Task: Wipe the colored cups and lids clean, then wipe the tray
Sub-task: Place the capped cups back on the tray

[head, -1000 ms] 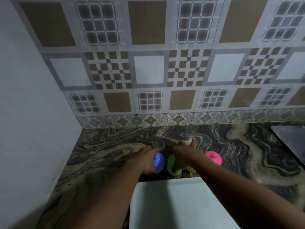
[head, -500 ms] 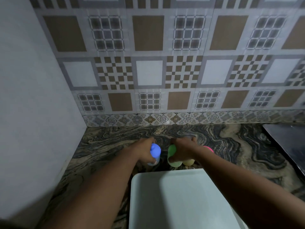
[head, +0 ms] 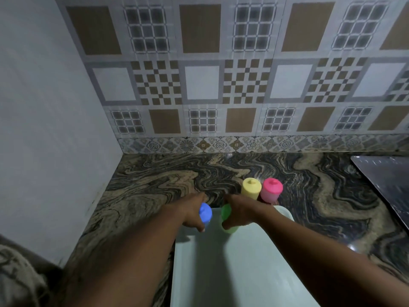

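My left hand [head: 193, 214] grips a blue lidded cup [head: 205, 214] over the far left corner of the pale green tray [head: 239, 269]. Beside it my right hand [head: 240, 210] grips a green lidded cup [head: 226, 214] above the tray's far edge. A yellow lidded cup [head: 250, 187] and a pink lidded cup [head: 271, 189] stand upright on the marbled counter [head: 155, 185] just beyond the tray, close together. Whether the held cups touch the tray floor is not clear.
A plain wall [head: 48, 129] closes the left side and patterned tiles [head: 243, 85] stand at the back. A dark flat slab [head: 389, 180] lies at the right edge of the counter. A patterned cloth [head: 15, 278] shows at the lower left.
Both hands have drawn back toward me, bringing the blue and green cups from the counter over the tray's far end. The yellow and pink cups, earlier partly hidden, now stand uncovered.
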### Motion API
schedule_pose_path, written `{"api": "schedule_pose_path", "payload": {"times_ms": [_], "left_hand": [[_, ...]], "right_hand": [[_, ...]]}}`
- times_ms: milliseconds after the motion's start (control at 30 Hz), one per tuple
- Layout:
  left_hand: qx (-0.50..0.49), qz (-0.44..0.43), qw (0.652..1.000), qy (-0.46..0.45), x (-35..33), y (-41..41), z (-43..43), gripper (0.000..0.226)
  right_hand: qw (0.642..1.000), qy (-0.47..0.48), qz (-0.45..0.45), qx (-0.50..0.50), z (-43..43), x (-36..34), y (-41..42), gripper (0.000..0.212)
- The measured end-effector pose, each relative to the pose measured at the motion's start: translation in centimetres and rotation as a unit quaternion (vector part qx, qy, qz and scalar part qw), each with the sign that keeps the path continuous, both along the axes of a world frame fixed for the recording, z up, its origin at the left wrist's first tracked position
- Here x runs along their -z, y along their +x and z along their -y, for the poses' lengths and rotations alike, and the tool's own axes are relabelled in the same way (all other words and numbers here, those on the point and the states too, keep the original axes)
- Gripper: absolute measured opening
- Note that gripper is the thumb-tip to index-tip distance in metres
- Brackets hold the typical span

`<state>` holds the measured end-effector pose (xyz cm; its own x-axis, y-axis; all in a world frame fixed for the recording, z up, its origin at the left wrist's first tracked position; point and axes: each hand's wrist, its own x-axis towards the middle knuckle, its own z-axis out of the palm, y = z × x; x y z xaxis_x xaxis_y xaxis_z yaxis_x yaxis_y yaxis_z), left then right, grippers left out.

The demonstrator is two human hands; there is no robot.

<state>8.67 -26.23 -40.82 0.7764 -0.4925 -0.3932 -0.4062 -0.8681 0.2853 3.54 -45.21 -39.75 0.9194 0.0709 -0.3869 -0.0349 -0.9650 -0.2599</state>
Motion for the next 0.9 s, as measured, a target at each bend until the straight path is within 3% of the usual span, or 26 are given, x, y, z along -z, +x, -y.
{"api": "schedule_pose_path", "payload": {"times_ms": [267,367,533,633,767,900], "left_hand": [[0.011,0.012,0.998,0.065,1.0,-0.8,-0.9,0.087],[0.011,-0.004,0.998,0.059,0.9,-0.6,-1.2,0.089],[-0.001,-0.058,0.998,0.023,-1.1,0.6,-0.8,0.119],[-0.031,-0.075,0.997,-0.017,-2.7,2.6,0.6,0.119],[-0.021,-0.019,0.999,-0.026,-3.7,4.9,4.1,0.116],[0.031,0.046,0.998,-0.032,-2.8,5.1,8.8,0.111]], "right_hand": [[0.999,0.01,0.035,-0.001,0.0,2.2,-0.4,0.073],[0.999,0.012,0.042,-0.006,-0.3,2.3,-0.1,0.074],[1.0,0.021,-0.003,-0.009,1.2,0.8,0.4,0.088],[0.999,0.047,-0.001,0.023,4.4,-2.1,1.3,0.077],[0.992,0.025,0.054,0.109,9.6,-4.7,2.1,0.069],[0.985,-0.007,0.056,0.163,13.0,-3.7,2.4,0.081]]}}
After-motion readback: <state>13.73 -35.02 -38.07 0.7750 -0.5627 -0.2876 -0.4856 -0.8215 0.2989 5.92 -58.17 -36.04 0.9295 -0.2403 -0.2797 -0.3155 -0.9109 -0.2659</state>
